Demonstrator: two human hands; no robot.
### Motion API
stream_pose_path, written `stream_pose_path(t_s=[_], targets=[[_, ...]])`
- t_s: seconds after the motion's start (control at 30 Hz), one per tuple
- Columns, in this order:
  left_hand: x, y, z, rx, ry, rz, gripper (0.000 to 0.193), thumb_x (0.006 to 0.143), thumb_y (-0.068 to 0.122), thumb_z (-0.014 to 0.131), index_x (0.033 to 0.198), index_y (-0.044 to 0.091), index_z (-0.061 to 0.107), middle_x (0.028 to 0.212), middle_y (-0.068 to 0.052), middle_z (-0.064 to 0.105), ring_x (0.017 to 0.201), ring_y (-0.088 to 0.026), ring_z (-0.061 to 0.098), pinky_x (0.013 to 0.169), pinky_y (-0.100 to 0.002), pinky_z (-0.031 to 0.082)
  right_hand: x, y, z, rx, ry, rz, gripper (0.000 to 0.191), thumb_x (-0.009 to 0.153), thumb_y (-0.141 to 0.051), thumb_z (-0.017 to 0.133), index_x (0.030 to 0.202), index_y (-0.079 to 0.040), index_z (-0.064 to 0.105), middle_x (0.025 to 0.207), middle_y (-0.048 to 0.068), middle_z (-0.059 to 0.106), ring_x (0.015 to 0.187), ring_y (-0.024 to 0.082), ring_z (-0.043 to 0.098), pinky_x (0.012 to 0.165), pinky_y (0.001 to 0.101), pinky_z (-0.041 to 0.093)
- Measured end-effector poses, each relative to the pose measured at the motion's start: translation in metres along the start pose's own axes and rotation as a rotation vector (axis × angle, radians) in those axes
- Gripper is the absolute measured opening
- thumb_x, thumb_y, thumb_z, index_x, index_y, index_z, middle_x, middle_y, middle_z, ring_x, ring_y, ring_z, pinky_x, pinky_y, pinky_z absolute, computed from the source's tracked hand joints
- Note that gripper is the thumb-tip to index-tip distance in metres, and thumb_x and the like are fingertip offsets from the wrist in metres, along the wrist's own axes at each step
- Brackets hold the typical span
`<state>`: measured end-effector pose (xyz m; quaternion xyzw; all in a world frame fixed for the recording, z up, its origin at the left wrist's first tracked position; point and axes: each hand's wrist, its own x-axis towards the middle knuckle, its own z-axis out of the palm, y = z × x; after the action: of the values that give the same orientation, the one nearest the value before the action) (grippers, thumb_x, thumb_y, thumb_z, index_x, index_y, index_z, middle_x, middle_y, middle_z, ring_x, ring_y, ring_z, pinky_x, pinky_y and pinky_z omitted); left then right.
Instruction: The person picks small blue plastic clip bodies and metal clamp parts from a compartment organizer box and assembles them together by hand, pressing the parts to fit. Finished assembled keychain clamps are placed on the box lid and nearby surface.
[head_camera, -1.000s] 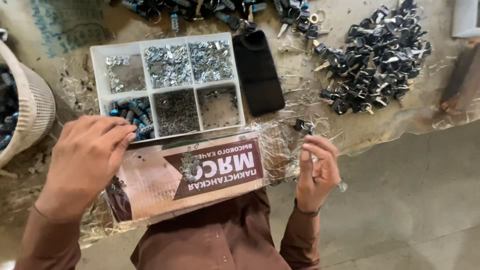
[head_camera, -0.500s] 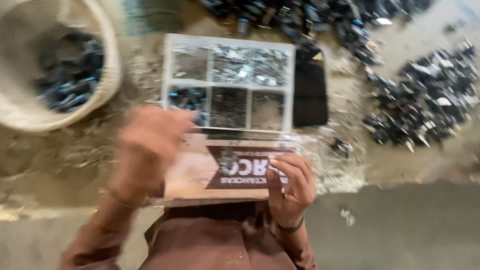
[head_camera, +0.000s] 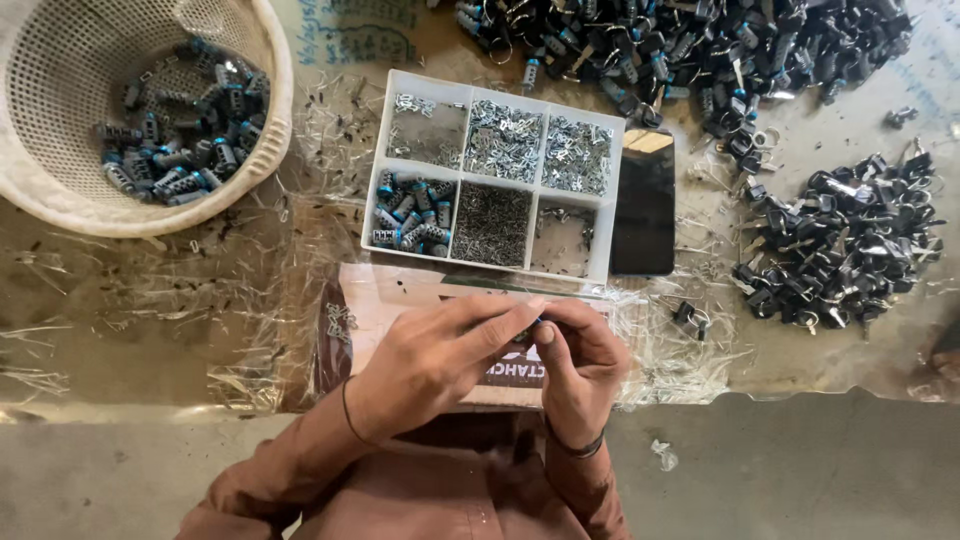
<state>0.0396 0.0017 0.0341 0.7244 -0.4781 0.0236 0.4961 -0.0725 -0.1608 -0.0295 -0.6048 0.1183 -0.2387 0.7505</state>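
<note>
The left hand (head_camera: 430, 365) and the right hand (head_camera: 580, 365) meet in the middle, just over a flat brown card (head_camera: 400, 310) wrapped in clear plastic. The fingertips of both hands are pressed together around a tiny dark part (head_camera: 527, 333). It is so small and so covered by fingers that I cannot tell what it is, or which hand's grip really pinches it. The card lies right under the grip, on the tabletop (head_camera: 150, 330). A few little silver clips (head_camera: 340, 320) rest on the card, to the left of the grip. Just beyond the grip sits a white tray (head_camera: 605, 215) with six boxes in it. Some boxes hold shiny metal bits, one holds blue and grey pieces, and one holds fine dark bits. A black phone (head_camera: 643, 205) lies touching the right side of the tray. Far to the left of the grip is a white basket (head_camera: 270, 110) with blue and grey pieces inside. Well off to the right is a pile of black parts (head_camera: 850, 250), and a bigger dark pile (head_camera: 700, 50) lies beyond the tray. One loose black part (head_camera: 688, 316) sits near the right hand.
</note>
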Motion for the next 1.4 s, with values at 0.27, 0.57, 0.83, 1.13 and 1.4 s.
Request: stream_pose_path(t_s=[0.27, 0.57, 0.83, 1.13, 1.4], targets=[[0.009, -0.021, -0.006, -0.085, 0.012, 0.04, 0.044, 0.083, 0.012, 0.082, 0.126, 0.015, 0.069, 0.12, -0.008, 0.068, 0.107, -0.026, 0.069, 0.09, -0.037, 0.057, 0.015, -0.016, 0.014, 0.132, -0.002, 0.227, 0.018, 0.102, -0.007, 0.065, 0.118, 0.003, 0.064, 0.101, 0.007, 0.07, 0.083, 0.008, 0.063, 0.07, 0.023, 0.051], [0.027, -0.054, -0.013, 0.092, 0.21, -0.194, 0.043, 0.08, 0.013, 0.087, 0.12, 0.011, 0.072, 0.117, -0.008, 0.068, 0.108, -0.027, 0.065, 0.094, -0.037, 0.053, 0.099, -0.042, 0.041, -1.266, -0.111, -0.507, 0.02, 0.09, -0.021, 0.08, 0.106, -0.009, 0.077, 0.098, 0.007, 0.067, 0.091, 0.024, 0.061, 0.074, 0.0348, 0.051], [0.036, -0.062, -0.011, 0.094, 0.185, -0.247, 0.048, 0.073, 0.006, 0.084, 0.118, 0.012, 0.069, 0.114, -0.007, 0.068, 0.107, -0.029, 0.064, 0.094, -0.039, 0.053, 0.13, -0.022, 0.063, -1.374, -0.274, -0.399, 0.007, 0.084, -0.014, 0.079, 0.089, -0.011, 0.076, 0.092, 0.006, 0.066, 0.092, 0.027, 0.06, 0.076, 0.0388, 0.051], [0.035, -0.069, -0.012, 0.087, 0.264, -0.233, 0.043, 0.077, 0.013, 0.087, 0.116, 0.011, 0.07, 0.115, -0.007, 0.069, 0.106, -0.029, 0.065, 0.093, -0.039, 0.054, 0.127, -0.02, 0.052, -0.637, -0.136, -0.174, 0.009, 0.086, -0.002, 0.084, 0.093, -0.002, 0.077, 0.087, 0.004, 0.072, 0.077, 0.009, 0.063, 0.068, 0.0218, 0.049], [0.034, -0.072, -0.012, 0.107, 0.325, -0.204, 0.041, 0.077, 0.014, 0.088, 0.113, 0.012, 0.07, 0.112, -0.005, 0.071, 0.104, -0.027, 0.067, 0.092, -0.039, 0.054, 0.123, -0.004, 0.048, -0.416, -0.167, 0.025, 0.008, 0.093, -0.003, 0.077, 0.09, 0.003, 0.073, 0.087, 0.003, 0.069, 0.08, 0.008, 0.059, 0.069, 0.022, 0.046]])
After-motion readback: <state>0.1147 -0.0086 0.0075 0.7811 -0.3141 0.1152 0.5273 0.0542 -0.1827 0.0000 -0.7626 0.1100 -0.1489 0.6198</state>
